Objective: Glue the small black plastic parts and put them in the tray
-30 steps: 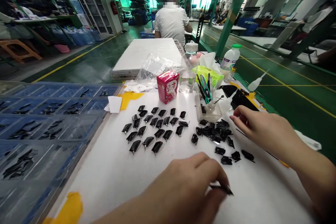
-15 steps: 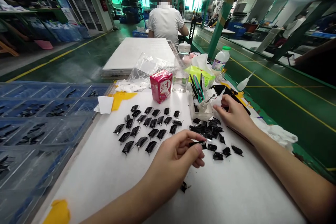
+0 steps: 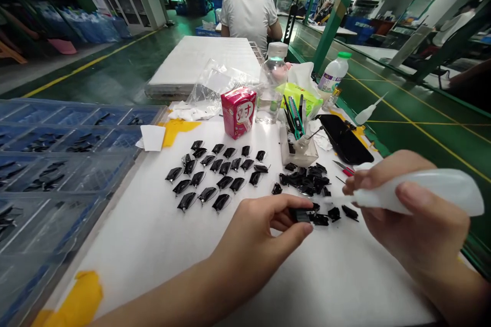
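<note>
Factory floor behind, green with yellow lines, co-worker in white shirt (image 3: 249,10) seated past a stack of white boards (image 3: 199,64). White table (image 3: 330,281) has open bare room in front of the hands, all the way to the near edge.

Left hand (image 3: 257,237) in a narrow pinch on a small black piece (image 3: 301,216), right at the edge of a loose black pile (image 3: 303,182). Right hand (image 3: 416,214) wrapped around a white plastic squeeze bottle (image 3: 418,191), nozzle pointing left, tip just beside the pile's lower pieces.

Neat rows of black pieces (image 3: 215,176) sit left of the pile, with a gap before the table's left edge. Clear divided tray (image 3: 61,163) on blue runs along that edge, black parts in its compartments. Black phone (image 3: 344,139) lies toward the right edge, red-handled scissors (image 3: 343,167) just below it. Clear box of tools (image 3: 299,150) stands behind the pile, with a pink box (image 3: 238,112) and water bottle (image 3: 273,84) further back.
</note>
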The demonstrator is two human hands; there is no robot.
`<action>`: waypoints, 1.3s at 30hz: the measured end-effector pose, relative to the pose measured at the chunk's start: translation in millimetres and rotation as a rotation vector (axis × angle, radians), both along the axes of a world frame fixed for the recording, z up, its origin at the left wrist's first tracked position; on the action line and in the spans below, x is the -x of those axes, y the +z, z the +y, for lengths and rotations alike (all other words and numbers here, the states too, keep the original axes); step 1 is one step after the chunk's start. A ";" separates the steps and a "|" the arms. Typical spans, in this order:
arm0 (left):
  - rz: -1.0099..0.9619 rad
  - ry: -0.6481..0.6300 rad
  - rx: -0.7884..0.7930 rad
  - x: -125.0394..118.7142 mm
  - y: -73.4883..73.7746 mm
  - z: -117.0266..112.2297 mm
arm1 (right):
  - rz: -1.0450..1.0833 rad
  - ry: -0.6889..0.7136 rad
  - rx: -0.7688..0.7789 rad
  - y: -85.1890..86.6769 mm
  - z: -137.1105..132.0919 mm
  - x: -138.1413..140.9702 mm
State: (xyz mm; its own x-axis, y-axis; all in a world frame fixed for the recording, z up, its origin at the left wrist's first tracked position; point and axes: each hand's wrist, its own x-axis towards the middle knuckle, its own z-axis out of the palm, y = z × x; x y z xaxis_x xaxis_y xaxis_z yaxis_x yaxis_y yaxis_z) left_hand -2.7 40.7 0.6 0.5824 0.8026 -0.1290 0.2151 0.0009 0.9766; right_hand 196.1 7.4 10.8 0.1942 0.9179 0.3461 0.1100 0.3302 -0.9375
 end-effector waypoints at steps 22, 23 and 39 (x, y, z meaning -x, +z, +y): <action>0.022 -0.013 -0.066 -1.2 -2.4 -4.6 | -0.151 0.136 0.152 -7.7 -9.8 0.8; 0.019 -0.013 -0.064 -1.2 -2.1 -4.7 | -0.146 0.131 0.155 -7.8 -9.8 1.1; 0.002 -0.015 -0.059 -1.8 -1.4 -3.8 | -0.081 0.132 0.005 -13.0 -5.4 -2.2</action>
